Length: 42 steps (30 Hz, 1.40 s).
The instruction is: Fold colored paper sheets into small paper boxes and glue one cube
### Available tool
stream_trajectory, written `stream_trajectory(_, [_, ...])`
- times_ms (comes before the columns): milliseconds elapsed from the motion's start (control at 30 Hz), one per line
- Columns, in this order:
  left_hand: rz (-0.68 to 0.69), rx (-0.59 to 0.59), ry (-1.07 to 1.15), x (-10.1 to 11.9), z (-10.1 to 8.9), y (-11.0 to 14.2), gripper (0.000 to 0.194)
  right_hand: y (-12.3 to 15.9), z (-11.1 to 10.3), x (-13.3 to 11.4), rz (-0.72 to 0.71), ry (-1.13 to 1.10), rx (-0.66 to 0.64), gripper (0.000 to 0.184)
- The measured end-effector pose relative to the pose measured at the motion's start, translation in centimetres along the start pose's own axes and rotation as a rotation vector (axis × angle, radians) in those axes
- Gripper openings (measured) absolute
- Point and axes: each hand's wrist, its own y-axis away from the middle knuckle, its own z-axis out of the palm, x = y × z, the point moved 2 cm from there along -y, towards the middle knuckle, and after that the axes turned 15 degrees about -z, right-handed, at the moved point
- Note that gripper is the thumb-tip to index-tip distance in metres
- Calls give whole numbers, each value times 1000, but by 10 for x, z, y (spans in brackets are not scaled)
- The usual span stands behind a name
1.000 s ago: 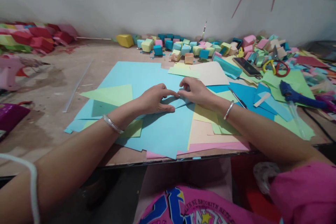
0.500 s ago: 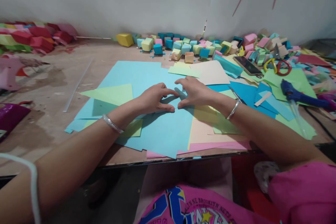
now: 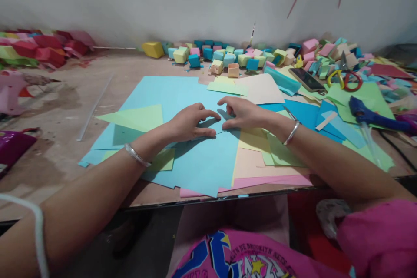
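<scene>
Light blue paper sheets point(image 3: 208, 160) lie in front of me, and both hands are over them. My left hand point(image 3: 192, 124) is on the blue paper with thumb and index finger stretched out and apart; its other fingers are hidden. Facing it, my right hand point(image 3: 243, 114) has its index finger bent and its thumb apart, the tip at a thin straight edge in the blue paper. Only a small gap parts the two hands, and neither visibly grips anything. A raised, folded light green sheet point(image 3: 140, 116) stands beside my left wrist.
Small paper boxes point(image 3: 216, 55) line the wall. On the right are a phone point(image 3: 306, 79), scissors point(image 3: 344, 79), a blue glue gun point(image 3: 368, 114) and dark blue paper point(image 3: 308, 117). A clear stick point(image 3: 94, 110) and a purple tool point(image 3: 16, 147) lie on the left.
My right hand's fingers have shifted slightly down and its thumb now lies at a thin paper edge. My left hand is nearly unchanged. The whole view has shifted a little.
</scene>
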Motion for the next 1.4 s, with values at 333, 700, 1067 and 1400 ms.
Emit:
stream_trajectory(333, [57,-2,-68,-8,-4,0,45,-2,5,1,60,-15,-71,67])
stream_trajectory(700, [81,-276,-52,-22,-34,16,61,-2,4,1,77,-31,-74,64])
stream_trajectory(1067, [-310,203,344,-22,-36,7,37,-3,7,4,-120,157,-69,63])
stream_trajectory(1400, [-334,172,458,-12,-23,6,43,1,6,-2,-167,-44,51,16])
